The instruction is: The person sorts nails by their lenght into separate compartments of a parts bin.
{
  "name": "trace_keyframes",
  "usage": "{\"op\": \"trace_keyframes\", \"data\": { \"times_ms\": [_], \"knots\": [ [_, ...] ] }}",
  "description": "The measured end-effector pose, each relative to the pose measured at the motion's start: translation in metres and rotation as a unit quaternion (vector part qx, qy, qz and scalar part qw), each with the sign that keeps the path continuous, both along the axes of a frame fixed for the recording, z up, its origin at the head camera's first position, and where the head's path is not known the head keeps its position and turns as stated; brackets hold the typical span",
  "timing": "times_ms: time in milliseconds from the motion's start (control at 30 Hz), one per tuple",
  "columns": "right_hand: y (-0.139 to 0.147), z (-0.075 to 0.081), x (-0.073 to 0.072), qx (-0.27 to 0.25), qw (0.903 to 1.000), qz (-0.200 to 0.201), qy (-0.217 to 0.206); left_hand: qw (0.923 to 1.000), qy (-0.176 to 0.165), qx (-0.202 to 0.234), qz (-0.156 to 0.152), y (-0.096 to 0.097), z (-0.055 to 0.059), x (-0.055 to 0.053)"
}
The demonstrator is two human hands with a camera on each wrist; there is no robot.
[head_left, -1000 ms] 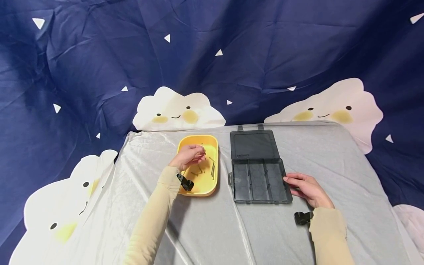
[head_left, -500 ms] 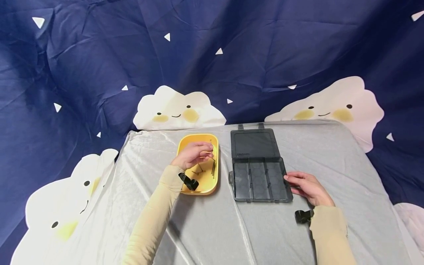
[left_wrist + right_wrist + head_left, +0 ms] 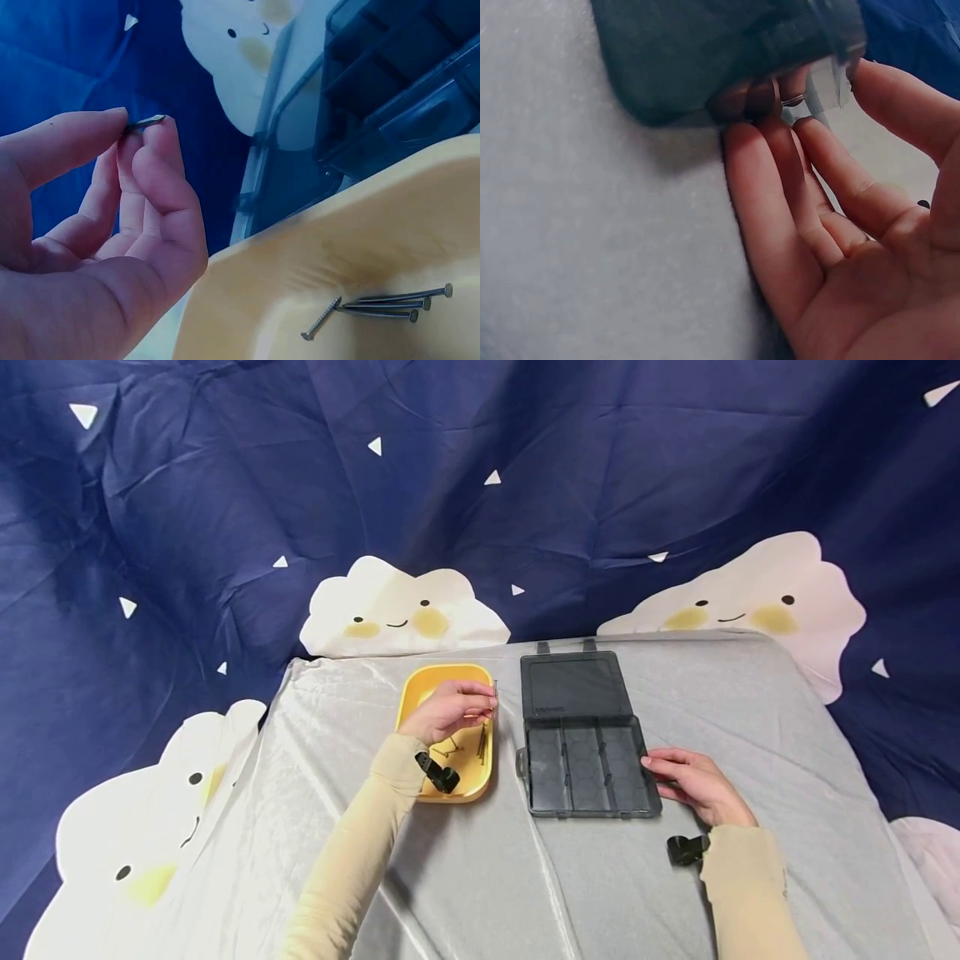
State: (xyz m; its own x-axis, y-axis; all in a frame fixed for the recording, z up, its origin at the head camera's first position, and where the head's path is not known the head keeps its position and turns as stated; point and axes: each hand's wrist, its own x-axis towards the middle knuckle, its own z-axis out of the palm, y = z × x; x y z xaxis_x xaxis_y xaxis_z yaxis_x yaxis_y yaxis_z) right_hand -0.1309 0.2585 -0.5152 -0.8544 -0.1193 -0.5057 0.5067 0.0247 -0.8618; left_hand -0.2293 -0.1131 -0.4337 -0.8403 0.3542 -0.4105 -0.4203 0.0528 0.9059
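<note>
My left hand (image 3: 450, 708) is over the right side of a yellow bin (image 3: 435, 672), pinching a thin metal nail (image 3: 150, 121) between thumb and fingertips. The nail's pointed end shows in the left wrist view; part of it is hidden by the fingers. Several more nails (image 3: 386, 304) and a threaded screw (image 3: 321, 320) lie on the bin's floor. To the right, a dark, see-through organizer box (image 3: 546, 777) lies with its lid swung back. My right hand (image 3: 697, 785) holds the box's right edge, thumb at the rim and fingers against the side.
Behind the box's compartments, its lid (image 3: 576, 685) lies flat toward the far edge. A small latch (image 3: 521, 763) sticks out on the box's left side. Grey cloth (image 3: 472, 877) covers the table, and a blue curtain (image 3: 570, 510) with printed clouds hangs behind it.
The left hand has moved rightward from the middle of the yellow bin to its right rim, with the nail in its fingers. The right hand has kept its place on the box.
</note>
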Motion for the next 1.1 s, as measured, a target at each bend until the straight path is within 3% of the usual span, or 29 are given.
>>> {"op": "trace_keyframes", "data": {
  "times_ms": [233,433,833,1100],
  "knots": [
    [0.001,0.0,0.0,-0.008,1.0,-0.005,0.0,0.9999,0.005,0.001,-0.01,0.014,-0.003,0.0],
    [0.001,-0.001,0.0,-0.011,0.9999,-0.01,-0.001,0.9981,0.033,-0.039,-0.034,0.031,-0.008,0.0],
    [0.003,-0.005,0.0,-0.018,0.9997,-0.013,0.005,0.9834,0.08,-0.13,-0.098,0.053,-0.016,0.003],
    [0.001,-0.005,0.0,-0.002,0.9999,-0.014,-0.001,0.9776,0.081,-0.163,-0.105,0.065,-0.022,0.004]
  ]
}}
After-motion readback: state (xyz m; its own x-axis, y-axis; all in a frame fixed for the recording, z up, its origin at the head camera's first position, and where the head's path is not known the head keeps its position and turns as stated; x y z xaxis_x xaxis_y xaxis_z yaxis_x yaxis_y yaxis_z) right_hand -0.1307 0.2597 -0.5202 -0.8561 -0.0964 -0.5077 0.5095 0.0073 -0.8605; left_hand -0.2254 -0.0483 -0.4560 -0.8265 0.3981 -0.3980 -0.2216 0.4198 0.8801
